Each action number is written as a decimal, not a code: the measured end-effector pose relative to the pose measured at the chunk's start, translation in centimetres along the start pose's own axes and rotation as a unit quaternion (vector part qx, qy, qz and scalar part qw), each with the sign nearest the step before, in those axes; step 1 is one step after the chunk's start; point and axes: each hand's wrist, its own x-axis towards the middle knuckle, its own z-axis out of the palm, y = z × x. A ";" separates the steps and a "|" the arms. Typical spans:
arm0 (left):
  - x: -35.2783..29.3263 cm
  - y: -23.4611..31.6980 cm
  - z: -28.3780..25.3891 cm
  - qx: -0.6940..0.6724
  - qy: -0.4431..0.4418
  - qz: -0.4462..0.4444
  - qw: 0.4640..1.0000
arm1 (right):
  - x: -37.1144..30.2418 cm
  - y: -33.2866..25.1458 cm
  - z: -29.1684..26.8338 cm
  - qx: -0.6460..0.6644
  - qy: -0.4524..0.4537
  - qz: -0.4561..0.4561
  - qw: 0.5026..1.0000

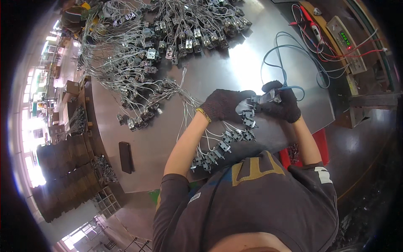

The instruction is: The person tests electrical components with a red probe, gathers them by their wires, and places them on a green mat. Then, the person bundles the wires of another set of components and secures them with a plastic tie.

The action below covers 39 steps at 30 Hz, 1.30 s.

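Note:
Both my hands wear dark knit gloves. My left hand [224, 105] is closed around the white wires of a small grey connector [254, 99], holding it up over the near part of the table. My right hand [287, 103] grips a grey, partly clear plug-like fixture [269, 97] with a blue cable [298, 87] running from it. The fixture and connector meet between my hands, though whether they are joined cannot be made out. A row of several more grey wired connectors [224, 146] lies below my left hand, along the table edge near my body.
A large heap of wired metal-cased parts [184, 40] covers the far left of the metal table [210, 77]. A dark flat rectangular case [125, 157] lies at left. A meter with a green display [346, 44] and a red screwdriver-like tool [310, 23] are at far right; a red bin [321, 147] stands below.

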 end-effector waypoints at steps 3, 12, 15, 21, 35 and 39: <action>-0.1 -0.2 0.1 0.003 0.004 0.003 1.000 | 0.0 0.1 0.1 0.018 0.001 -0.008 1.000; -0.2 -0.6 0.3 -0.001 0.020 0.020 1.000 | 1.7 -1.6 -0.7 -0.075 -0.075 -0.025 0.994; -0.3 -0.4 0.2 -0.010 0.019 0.016 1.000 | 2.2 -2.7 0.1 -0.034 -0.088 -0.033 0.995; -0.5 1.0 -1.3 -0.020 -0.028 -0.042 0.999 | 2.4 -3.6 1.8 0.049 -0.127 0.047 0.990; -0.6 -0.2 0.1 -0.069 0.040 0.025 0.997 | 2.3 -4.9 1.6 -0.107 -0.146 -0.036 0.983; -0.8 -0.1 0.3 -0.043 0.091 0.047 0.994 | 2.3 -4.4 2.0 -0.074 -0.126 -0.035 0.989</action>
